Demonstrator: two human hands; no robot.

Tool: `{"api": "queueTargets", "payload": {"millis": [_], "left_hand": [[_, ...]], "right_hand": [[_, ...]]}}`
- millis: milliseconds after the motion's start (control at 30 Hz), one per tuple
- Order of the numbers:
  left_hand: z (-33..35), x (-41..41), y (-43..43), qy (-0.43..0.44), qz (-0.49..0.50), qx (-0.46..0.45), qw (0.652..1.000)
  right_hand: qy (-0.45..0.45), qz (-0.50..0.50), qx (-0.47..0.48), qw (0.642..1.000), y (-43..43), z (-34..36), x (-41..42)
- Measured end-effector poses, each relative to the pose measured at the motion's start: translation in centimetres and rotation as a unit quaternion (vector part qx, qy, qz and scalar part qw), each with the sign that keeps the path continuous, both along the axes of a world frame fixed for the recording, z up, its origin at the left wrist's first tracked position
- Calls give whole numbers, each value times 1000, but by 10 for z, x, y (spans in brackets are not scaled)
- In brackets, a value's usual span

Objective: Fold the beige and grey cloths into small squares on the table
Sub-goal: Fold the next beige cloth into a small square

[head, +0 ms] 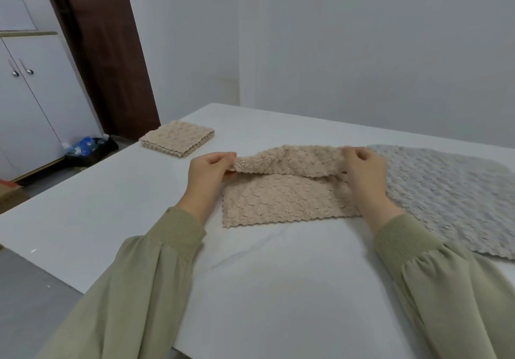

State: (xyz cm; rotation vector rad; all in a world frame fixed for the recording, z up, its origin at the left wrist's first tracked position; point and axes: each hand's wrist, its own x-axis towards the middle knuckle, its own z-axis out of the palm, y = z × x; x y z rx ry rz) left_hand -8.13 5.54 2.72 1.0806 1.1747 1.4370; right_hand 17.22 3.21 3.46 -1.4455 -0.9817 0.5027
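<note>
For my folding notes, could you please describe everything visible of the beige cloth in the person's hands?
The beige cloth is bumpy-textured fabric with scalloped edges. Its near part lies flat on the table; its far edge is raised and curled toward the person, pinched by the left hand and right hand.

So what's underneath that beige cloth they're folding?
Only the white table shows around the beige cloth. The right hand hides whether its edge overlaps the grey cloth.
</note>
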Motion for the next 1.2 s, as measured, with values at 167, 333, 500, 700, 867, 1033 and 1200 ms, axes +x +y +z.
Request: {"api": "queueTargets", "payload": {"millis": [167,333,500,700,867,1033,1200], "left_hand": [[5,-7,-22,-50,-27,-8,998],[0,-15,-37,288,-4,1,958],[-3,-17,-47,328,-21,24,944],[-1,-17,-58,285,-59,62,955],[-5,-18,-63,368,-82,63,924],[-7,-18,-63,444,-90,64,889],[-12,-20,-60,497,-85,109,856]], "right_hand": [[-19,-70,54,996,-18,-1,10],[-289,-47,-41,955,-36,-16,28],[-398,-40,-14,916,-42,-21,30],[-434,-80,9,897,-46,-21,32],[-474,-66,-47,877,-46,-23,34],[-488,-49,-76,868,-45,-25,34],[-549,-50,-69,831,-45,-28,32]]}}
